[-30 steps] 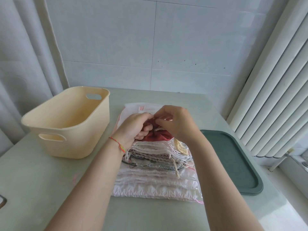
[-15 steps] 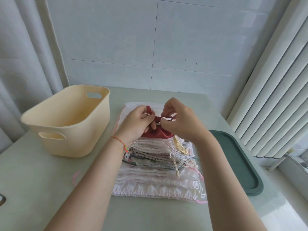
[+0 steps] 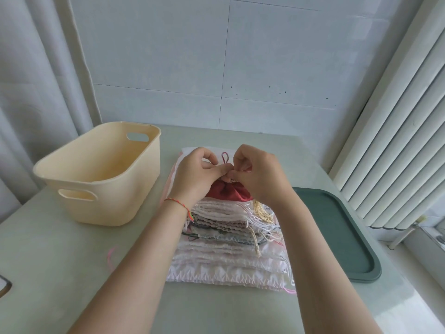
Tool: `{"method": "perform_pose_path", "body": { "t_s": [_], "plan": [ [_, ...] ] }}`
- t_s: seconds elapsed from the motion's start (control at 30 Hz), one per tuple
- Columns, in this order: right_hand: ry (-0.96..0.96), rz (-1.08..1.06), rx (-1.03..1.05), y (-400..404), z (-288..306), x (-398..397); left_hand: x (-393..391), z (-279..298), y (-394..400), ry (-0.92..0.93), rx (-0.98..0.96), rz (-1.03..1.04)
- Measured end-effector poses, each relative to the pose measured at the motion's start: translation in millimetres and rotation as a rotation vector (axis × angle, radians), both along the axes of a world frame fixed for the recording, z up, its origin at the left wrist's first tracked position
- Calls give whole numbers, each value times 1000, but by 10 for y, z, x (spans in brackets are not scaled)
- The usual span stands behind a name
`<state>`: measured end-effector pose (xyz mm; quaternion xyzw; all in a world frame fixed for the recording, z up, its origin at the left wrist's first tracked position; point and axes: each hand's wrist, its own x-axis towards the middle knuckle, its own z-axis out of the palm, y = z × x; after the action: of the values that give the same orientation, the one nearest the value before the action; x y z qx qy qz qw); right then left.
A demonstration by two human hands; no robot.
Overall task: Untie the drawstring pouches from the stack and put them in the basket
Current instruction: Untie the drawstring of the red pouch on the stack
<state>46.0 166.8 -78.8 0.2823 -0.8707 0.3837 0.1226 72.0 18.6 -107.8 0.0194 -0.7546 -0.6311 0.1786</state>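
Two hands meet over the top of a red pouch [image 3: 228,190], fingertips almost touching each other at its gathered neck. Both have fingers curled tight: the left hand [image 3: 196,173] pinches the neck or its cord with thumb and forefinger, and the right hand [image 3: 258,175] pinches the cord from the other side. A dark red loop of drawstring [image 3: 225,156] stands up just beyond the fingertips, between the two hands. A thin red bracelet [image 3: 179,204] circles the left wrist.

Under both hands the red pouch sits on a stack of pale pouches [image 3: 228,256], which spreads from beneath the palms toward the person, with white cords trailing off on the right-hand side. A yellow tassel [image 3: 262,210] hangs just below the right wrist, lying on the stack.

Well out from the left hand stands the cream basket [image 3: 101,196], upright, and nothing shows inside it. Beyond the right forearm, on the far side from the left hand, lies a dark green tray [image 3: 337,237], flat on the grey table [image 3: 60,273]. A pink thread [image 3: 111,257] lies on the table beside the left forearm.
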Motion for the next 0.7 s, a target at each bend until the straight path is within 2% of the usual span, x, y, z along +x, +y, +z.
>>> {"method": "perform_pose_path", "body": {
  "t_s": [0.23, 0.37, 0.6, 0.7],
  "plan": [
    [-44, 23, -89, -33, -24, 21, -7, 7, -59, -63, -72, 58],
    [-29, -48, -83, -15, -37, -35, 24, 48, -84, -57, 8, -11],
    [-29, -39, -92, -41, -56, -56, 8, 15, -90, -73, -127, -8],
    [-74, -44, -173, -13, -73, -75, 15, 10, -67, -57, -198, 6]
  ]
}}
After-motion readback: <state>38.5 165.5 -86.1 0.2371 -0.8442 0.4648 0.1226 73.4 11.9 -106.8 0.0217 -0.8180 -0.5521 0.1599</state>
